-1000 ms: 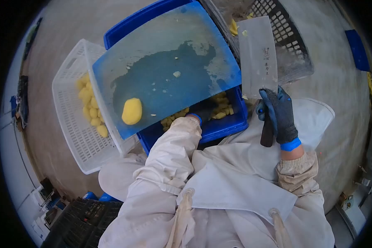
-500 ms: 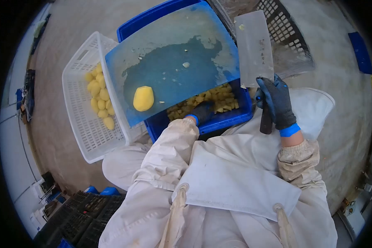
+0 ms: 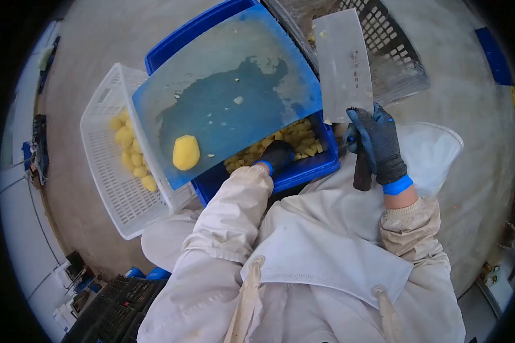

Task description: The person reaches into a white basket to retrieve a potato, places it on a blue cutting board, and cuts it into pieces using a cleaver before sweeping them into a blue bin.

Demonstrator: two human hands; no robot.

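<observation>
My right hand [image 3: 381, 146], in a dark glove with a blue cuff, is closed around the handle of a wide cleaver [image 3: 343, 66]. The blade points away from me, with small pale bits stuck to it. My left hand [image 3: 278, 155], gloved the same way, is down in a blue bin [image 3: 306, 173] against cut potato pieces [image 3: 297, 137]; its fingers are hidden. Across the bin lies a blue cutting board [image 3: 212, 114], wet in the middle. One peeled potato [image 3: 186, 152] rests at its near left corner, and small scraps [image 3: 238, 100] are scattered over the board.
Left of the board stands a white plastic crate [image 3: 106, 166] holding several peeled potatoes [image 3: 133, 151]. A black crate [image 3: 386, 34] with clear plastic sits beyond the cleaver. Stacked dark crates [image 3: 117, 308] are at lower left. My white apron [image 3: 332, 251] covers my lap.
The view has shifted a little, so the board and bin appear farther left. My left hand shows more of its back above the potato pieces. The cleaver stays in my right hand.
</observation>
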